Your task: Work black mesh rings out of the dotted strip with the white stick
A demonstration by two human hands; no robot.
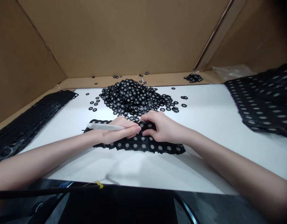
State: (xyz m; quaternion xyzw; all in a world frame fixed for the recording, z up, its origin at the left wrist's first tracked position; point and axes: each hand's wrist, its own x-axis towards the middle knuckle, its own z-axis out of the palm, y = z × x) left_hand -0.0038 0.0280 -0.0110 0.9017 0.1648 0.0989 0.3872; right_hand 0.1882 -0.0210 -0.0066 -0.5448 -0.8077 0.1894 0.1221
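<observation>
1. Head view: both hands meet at frame centre over a black perforated sheet (143, 144) lying flat on the white tabletop (210, 124).
2. Sheet: black, thin, ragged-edged, a grid of round holes showing white through. It runs from 9 o'clock to 4 o'clock of the hands; its near edge is free, its far part is under the hands.
3. Left hand (117, 132): fingers curled shut around a white stick-like tool (106, 127), which lies roughly level with its free end toward 9 o'clock. Tip end hidden between the fingers.
4. Right hand (163, 127): palm down on the sheet, fingers bent, fingertips touching the left hand's fingertips. Pressing or pinching the sheet; cannot tell which, contact is hidden.
5. At 12 o'clock, just beyond the hands: heap of small black rings with pale mesh centres (134, 98), loose ones scattered round it.
6. At 1 o'clock, far, on the cardboard ledge: smaller cluster of rings (193, 77).
7. At 9 o'clock, well apart: stack of black punched-out sheets (26, 124) along the left edge.
8. At 3 o'clock, well apart: another black perforated sheet pile (262, 102), clear plastic bag (234, 72) behind it.
9. Cardboard walls (115, 34) enclose back and sides.
10. Hands and forearms block the sheet's middle.
</observation>
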